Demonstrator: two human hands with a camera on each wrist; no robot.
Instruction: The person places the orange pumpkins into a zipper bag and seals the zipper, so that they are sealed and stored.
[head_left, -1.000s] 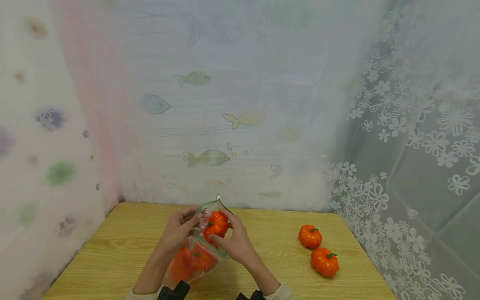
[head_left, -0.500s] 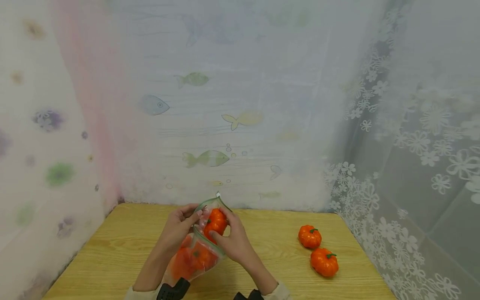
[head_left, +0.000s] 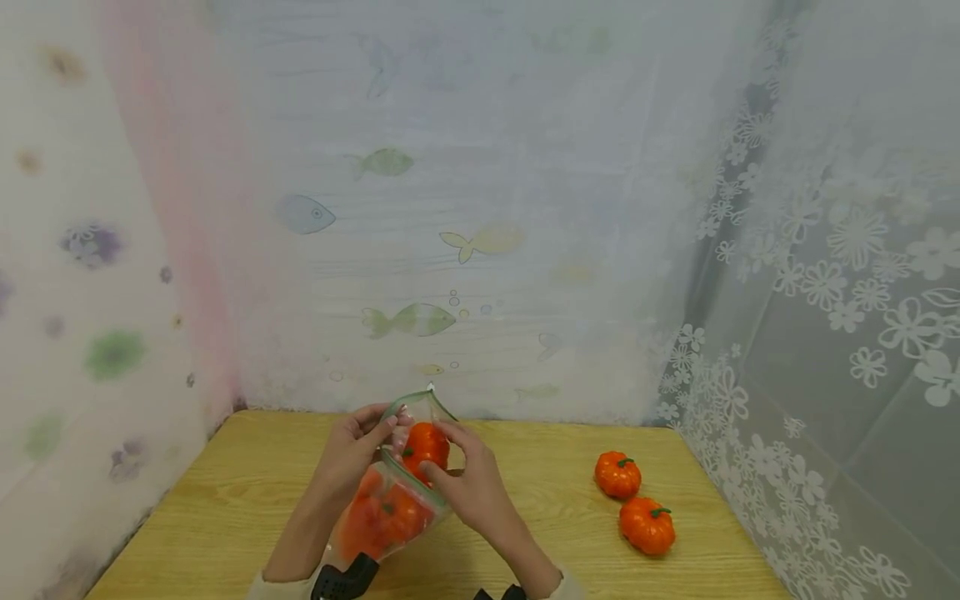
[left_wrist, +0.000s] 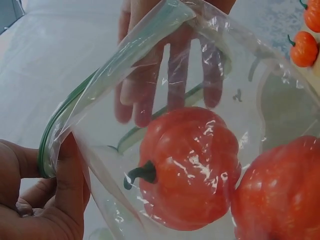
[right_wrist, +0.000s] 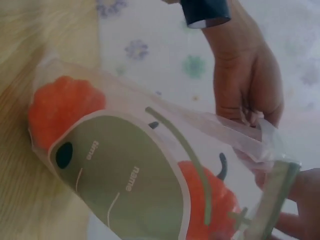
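Note:
A clear zip bag (head_left: 420, 517) with green seal edges stands tilted, its mouth spread, with orange toy pumpkins (head_left: 397, 510) showing through its wall. My left hand (head_left: 352, 450) pinches one side of the rim. Another pumpkin (head_left: 427, 446) sits in the mouth. My right hand (head_left: 472, 479) holds it there from the right, with the thumb on its near side and the fingers on its far side. In the left wrist view the right fingers (left_wrist: 177, 75) show through the plastic, above a shiny pumpkin (left_wrist: 190, 170) with a dark green stem. The printed label (right_wrist: 135, 170) hides part of the contents.
Two more orange pumpkins (head_left: 618, 475) (head_left: 647, 527) lie close together on the wooden table (head_left: 540, 508), right of the bag. Fabric printed with fish (head_left: 408, 319) and flowers hangs behind and beside the table.
The pumpkin in the bag's mouth has shifted slightly left between my hands. Both hands keep their places on the bag. The two pumpkins on the table have stayed put.

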